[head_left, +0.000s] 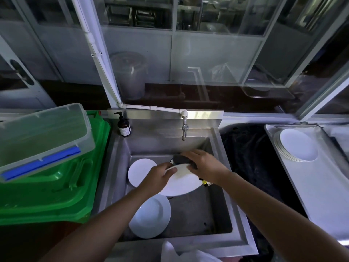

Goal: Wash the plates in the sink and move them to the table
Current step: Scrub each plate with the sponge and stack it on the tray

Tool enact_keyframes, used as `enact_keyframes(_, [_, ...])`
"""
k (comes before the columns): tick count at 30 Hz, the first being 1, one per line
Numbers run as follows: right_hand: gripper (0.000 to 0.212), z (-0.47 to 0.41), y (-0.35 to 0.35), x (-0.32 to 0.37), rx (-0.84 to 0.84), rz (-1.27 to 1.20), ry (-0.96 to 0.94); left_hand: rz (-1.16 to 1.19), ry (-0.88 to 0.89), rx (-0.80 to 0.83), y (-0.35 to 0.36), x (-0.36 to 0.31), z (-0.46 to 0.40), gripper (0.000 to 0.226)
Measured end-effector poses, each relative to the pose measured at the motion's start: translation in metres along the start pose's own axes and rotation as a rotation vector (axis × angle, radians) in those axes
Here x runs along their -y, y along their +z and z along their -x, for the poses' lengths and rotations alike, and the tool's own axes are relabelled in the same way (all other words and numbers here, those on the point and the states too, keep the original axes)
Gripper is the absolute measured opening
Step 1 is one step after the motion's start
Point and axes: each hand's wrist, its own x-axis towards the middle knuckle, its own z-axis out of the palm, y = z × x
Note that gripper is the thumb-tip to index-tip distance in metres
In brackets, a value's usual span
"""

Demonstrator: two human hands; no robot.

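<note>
Your left hand (158, 176) gripped the plate (182, 183) by its left rim, tilted over the sink (217, 220), your right hand (204, 165) clutching the sponge (182, 159) on its far edge, stack (296, 145) well right.

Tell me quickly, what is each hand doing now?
Left hand: grips the plate by its rim.
Right hand: holds the dark sponge on that plate.
</note>
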Motion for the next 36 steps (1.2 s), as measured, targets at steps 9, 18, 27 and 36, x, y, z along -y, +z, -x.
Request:
enact_keyframes(9, [0.065,0.007,0.028,0.017,-0.28,-0.123,0.141,0.745,-0.442,-0.113,0.011,-0.033,0.004,0.031])
enact_keyframes(18, [0.043,0.032,0.083,0.046,-0.334,0.004,-0.026,1.052,-0.417,-0.519,0.002,-0.045,-0.006,0.035])
enact_keyframes(27, [0.044,0.014,0.076,0.025,-0.43,-0.23,0.302,0.954,-0.291,-0.561,-0.008,-0.069,0.014,0.028])
enact_keyframes(36, [0.046,-0.018,0.064,0.07,-0.459,-0.093,0.097,0.997,-0.411,-0.482,-0.01,-0.065,0.015,0.03])
